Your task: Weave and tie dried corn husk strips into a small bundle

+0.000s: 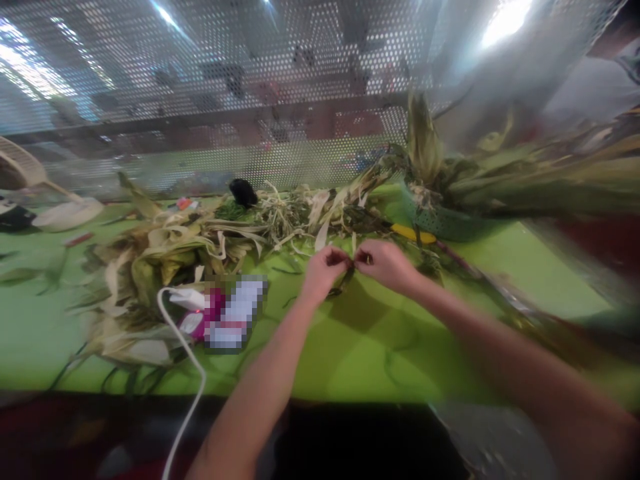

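Observation:
My left hand [326,265] and my right hand [381,261] meet over the green tabletop, fingertips pinched together and almost touching. Between them is a thin strip of dried corn husk [354,240], its pale end poking up above the fingers. A dark, thin piece [344,285] hangs below the fingertips; its kind is too blurred to make out. Just behind my hands lies a long heap of dried corn husks [330,207] with loose fibres. A bigger pile of curled husks [170,250] spreads to the left.
A phone-like blurred rectangle [239,312] lies beside a magenta-and-white device [193,325] with a white cable [200,373]. At right, a green basket [450,225] holds long husks; a yellow-handled tool [414,233] lies before it. A perforated metal screen [280,87] stands behind. Another person [595,83] is far right.

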Available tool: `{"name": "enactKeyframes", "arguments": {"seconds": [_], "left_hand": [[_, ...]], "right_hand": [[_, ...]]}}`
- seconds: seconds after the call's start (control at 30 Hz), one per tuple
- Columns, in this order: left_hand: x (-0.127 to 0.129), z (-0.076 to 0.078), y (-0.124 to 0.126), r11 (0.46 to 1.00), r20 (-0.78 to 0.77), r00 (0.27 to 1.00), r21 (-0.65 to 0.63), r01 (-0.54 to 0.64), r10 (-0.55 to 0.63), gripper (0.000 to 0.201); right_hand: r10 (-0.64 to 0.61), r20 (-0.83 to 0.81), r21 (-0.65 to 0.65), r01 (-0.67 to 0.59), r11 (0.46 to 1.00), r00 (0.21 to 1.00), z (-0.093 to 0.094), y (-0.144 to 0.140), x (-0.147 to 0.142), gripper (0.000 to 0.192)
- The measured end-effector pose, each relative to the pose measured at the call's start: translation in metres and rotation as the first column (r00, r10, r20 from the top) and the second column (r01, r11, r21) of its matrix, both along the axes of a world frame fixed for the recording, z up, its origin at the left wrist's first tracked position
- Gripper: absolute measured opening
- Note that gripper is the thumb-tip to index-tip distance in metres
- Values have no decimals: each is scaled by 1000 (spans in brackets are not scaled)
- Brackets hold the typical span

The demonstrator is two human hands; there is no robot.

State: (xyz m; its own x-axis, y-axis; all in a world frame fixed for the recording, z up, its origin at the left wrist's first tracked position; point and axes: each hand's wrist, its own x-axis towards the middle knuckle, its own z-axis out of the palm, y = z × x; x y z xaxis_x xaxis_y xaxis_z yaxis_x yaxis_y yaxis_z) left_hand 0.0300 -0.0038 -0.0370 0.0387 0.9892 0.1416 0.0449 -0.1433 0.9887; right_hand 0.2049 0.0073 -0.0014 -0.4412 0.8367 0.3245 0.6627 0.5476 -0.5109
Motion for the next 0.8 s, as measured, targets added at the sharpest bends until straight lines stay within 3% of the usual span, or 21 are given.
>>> {"name": "enactKeyframes", "arguments": {"seconds": [0.3,0.57,0.8], "left_hand": [[3,5,-4,996,-129,991,87,-19,30,16],[3,3,-7,984,-256,963,175,-36,81,13],[5,4,-8,975,-212,974,220,-26,74,10]], "right_hand": [[18,-151,-155,-41,987,988,-1,6,2,5],[20,-206,-217,-66,974,978,-5,9,1,4],[-20,-463,-423,-201,884,886,0,8,-1,5]]}}
